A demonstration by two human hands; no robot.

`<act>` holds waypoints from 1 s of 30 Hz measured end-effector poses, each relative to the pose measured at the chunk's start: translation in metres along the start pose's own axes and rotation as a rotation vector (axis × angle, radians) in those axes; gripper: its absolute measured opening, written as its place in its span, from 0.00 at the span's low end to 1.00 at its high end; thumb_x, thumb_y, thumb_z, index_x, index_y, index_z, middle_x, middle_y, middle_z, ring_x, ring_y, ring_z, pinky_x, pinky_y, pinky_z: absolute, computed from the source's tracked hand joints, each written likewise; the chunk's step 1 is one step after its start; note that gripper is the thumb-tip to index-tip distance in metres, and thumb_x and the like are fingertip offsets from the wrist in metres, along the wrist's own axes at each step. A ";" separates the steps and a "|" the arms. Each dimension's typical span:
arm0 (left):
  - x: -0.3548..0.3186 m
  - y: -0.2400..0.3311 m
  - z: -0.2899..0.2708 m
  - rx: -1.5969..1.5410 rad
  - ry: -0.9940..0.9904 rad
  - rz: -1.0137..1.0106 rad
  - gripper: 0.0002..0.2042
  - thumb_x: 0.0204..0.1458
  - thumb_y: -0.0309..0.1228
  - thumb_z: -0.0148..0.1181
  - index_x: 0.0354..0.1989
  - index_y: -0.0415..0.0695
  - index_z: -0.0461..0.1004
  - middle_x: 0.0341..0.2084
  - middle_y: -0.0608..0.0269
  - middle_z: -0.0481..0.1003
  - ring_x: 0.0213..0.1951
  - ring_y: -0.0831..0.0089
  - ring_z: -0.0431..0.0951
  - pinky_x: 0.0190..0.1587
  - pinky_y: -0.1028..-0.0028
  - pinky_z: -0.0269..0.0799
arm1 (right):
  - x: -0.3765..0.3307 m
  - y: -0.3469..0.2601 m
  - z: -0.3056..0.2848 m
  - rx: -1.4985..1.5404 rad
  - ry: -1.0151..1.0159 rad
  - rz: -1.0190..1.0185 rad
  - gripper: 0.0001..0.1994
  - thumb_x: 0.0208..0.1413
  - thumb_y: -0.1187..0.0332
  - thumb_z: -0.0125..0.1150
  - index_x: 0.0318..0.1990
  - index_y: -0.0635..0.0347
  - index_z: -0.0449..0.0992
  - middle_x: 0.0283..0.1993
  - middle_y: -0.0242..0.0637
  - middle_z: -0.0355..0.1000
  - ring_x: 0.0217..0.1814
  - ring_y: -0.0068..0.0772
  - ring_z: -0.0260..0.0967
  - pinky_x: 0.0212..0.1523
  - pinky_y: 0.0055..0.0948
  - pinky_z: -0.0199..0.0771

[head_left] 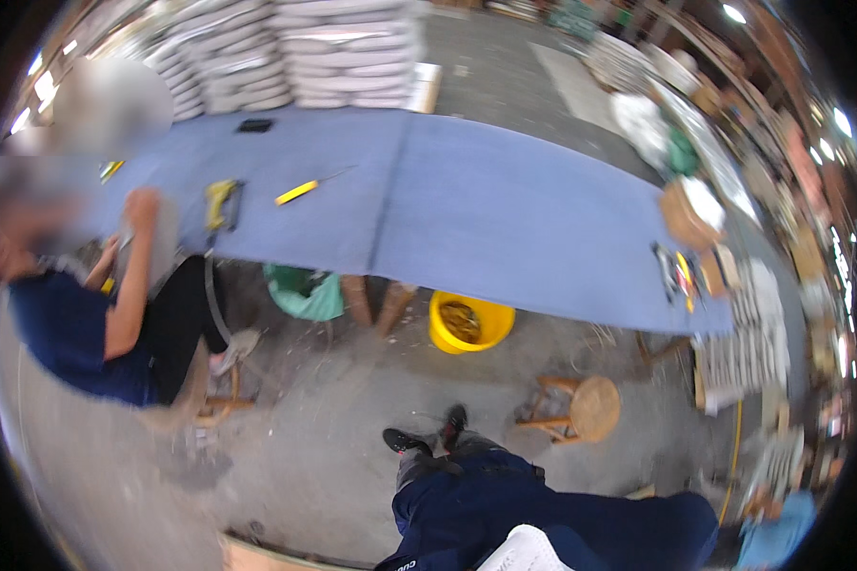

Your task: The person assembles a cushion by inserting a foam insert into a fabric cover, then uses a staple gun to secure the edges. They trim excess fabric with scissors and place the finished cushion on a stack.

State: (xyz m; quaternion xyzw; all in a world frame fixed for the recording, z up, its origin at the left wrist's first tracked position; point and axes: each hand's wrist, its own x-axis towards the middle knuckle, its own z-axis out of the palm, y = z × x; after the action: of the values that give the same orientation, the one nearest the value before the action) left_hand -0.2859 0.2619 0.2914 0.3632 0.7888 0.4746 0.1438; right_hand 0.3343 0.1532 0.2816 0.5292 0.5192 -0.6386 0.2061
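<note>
Neither of my hands shows; my navy sleeve (638,528) reaches right along the lower edge. Beside it is a white patch (527,550) that I cannot make out. I stand over the floor, my dark shoes (408,441) below a long table covered in blue cloth (505,209). On the cloth lie a yellow-handled screwdriver-like tool (298,192), a yellow-green staple gun (219,202) with a hose, and a small black object (255,125). At the table's right end are several hand tools (681,276), blurred, next to a cardboard box (687,217).
A seated co-worker (86,328) handles a grey piece at the left. Beneath the table's near edge stand a yellow bucket (503,328) with brownish contents and a green-lined bin (309,297). A round wooden stool (595,409) stands nearby. White stacks (348,57) rise behind.
</note>
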 end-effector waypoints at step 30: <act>0.143 0.265 -0.022 0.221 -0.153 0.500 0.30 0.59 0.43 0.64 0.69 0.49 0.67 0.67 0.53 0.67 0.69 0.63 0.64 0.70 0.65 0.57 | -0.011 0.012 -0.095 0.317 -0.210 -0.044 0.15 0.54 0.60 0.64 0.44 0.60 0.82 0.38 0.46 0.82 0.43 0.44 0.79 0.47 0.43 0.76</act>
State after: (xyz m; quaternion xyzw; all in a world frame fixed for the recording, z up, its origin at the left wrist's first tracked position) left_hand -0.2821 0.4248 0.5458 0.5947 0.7086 0.3775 0.0411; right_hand 0.3916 0.2291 0.2954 0.4740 0.3990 -0.7685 0.1594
